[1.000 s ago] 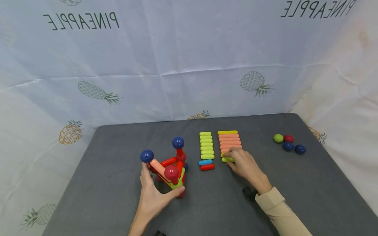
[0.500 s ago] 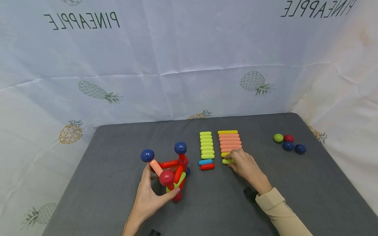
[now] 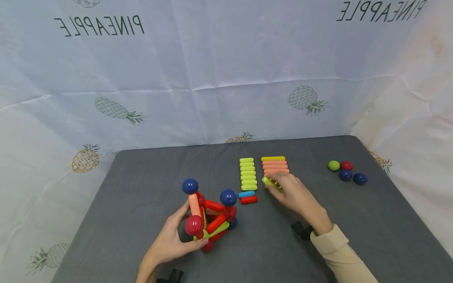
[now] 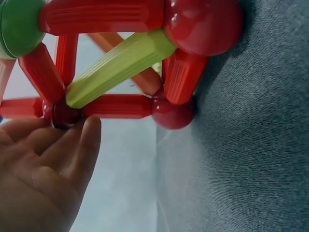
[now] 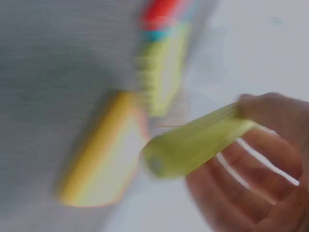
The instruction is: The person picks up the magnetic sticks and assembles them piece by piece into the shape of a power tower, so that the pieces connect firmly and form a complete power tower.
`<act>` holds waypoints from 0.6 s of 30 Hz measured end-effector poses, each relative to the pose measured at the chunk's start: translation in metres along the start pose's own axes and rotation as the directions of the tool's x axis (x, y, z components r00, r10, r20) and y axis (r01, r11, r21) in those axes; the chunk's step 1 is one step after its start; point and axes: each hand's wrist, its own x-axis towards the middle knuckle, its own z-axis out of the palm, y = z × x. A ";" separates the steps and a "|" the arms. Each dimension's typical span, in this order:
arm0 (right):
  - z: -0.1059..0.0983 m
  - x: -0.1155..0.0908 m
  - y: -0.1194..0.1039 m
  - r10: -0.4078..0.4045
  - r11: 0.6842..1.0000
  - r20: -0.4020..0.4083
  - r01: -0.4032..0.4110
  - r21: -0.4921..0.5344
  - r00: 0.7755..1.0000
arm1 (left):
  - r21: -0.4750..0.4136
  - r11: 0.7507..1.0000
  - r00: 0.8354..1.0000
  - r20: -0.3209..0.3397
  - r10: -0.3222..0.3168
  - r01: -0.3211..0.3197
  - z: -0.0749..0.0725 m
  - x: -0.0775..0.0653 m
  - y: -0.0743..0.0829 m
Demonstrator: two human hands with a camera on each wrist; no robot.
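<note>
My left hand [image 3: 168, 243] grips a frame of magnetic building rods and balls [image 3: 216, 224], thumb on the near side and fingers behind. Red, salmon and yellow-green rods meet at mostly red and blue balls. In the left wrist view, the fingertips touch a dark red ball [image 4: 65, 115] at one joint; the frame's lower balls sit at or close to the table. Between thumb and fingers, my right hand [image 3: 295, 196] pinches a yellow-green magnetic rod [image 3: 271, 183]. The right wrist view shows that rod [image 5: 193, 145] held up, tilted, its free end pointing away from the hand.
Yellow-green rods [image 3: 247, 173] lie in a column, with a blue rod [image 3: 246, 194] and a red rod [image 3: 249, 200] below. Beside them is a stack of salmon rods [image 3: 275, 167], topped by a yellow rod [image 3: 273, 158]. Several loose balls [image 3: 345, 175] rest at the right.
My right hand has lifted the yellow-green rod from the bottom of the salmon stack and tilted it. My left hand has turned the frame and brought it slightly nearer.
</note>
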 end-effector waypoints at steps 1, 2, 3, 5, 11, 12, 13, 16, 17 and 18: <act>-0.007 0.002 -0.007 -0.019 0.998 -0.037 0.021 0.053 0.999 | -0.004 1.000 1.000 0.010 0.010 -0.010 -0.001 0.000 -0.001; -0.014 0.003 -0.015 -0.037 0.992 -0.083 0.046 0.117 0.996 | -0.008 1.000 1.000 0.019 0.018 -0.018 -0.001 0.001 -0.001; -0.021 0.005 -0.024 -0.058 0.980 -0.136 0.082 0.181 0.989 | -0.009 1.000 0.999 0.027 0.030 -0.030 -0.002 0.001 -0.001; -0.033 0.007 -0.044 -0.095 0.936 -0.245 0.170 0.309 0.965 | -0.012 0.998 0.998 0.041 0.055 -0.055 -0.003 0.002 -0.003; -0.056 0.010 -0.104 -0.209 0.654 -0.379 0.417 0.631 0.901 | -0.052 0.996 0.995 0.073 0.075 -0.071 -0.005 0.004 -0.002; -0.056 0.010 -0.111 -0.230 0.613 -0.366 0.426 0.666 0.902 | -0.055 0.996 0.995 0.071 0.069 -0.065 -0.005 0.005 -0.002; -0.055 0.010 -0.117 -0.249 0.580 -0.345 0.425 0.695 0.905 | -0.057 0.997 0.996 0.068 0.062 -0.058 -0.005 0.005 -0.001; -0.050 0.011 -0.129 -0.315 0.553 -0.270 0.408 0.727 0.910 | -0.054 0.997 0.996 0.062 0.059 -0.056 -0.005 0.004 -0.001; -0.047 0.012 -0.131 -0.339 0.559 -0.246 0.405 0.724 0.908 | -0.052 0.997 0.996 0.062 0.066 -0.063 -0.005 0.004 -0.001; -0.044 0.012 -0.132 -0.359 0.572 -0.223 0.402 0.715 0.906 | -0.054 0.996 0.995 0.063 0.073 -0.069 -0.004 0.004 -0.001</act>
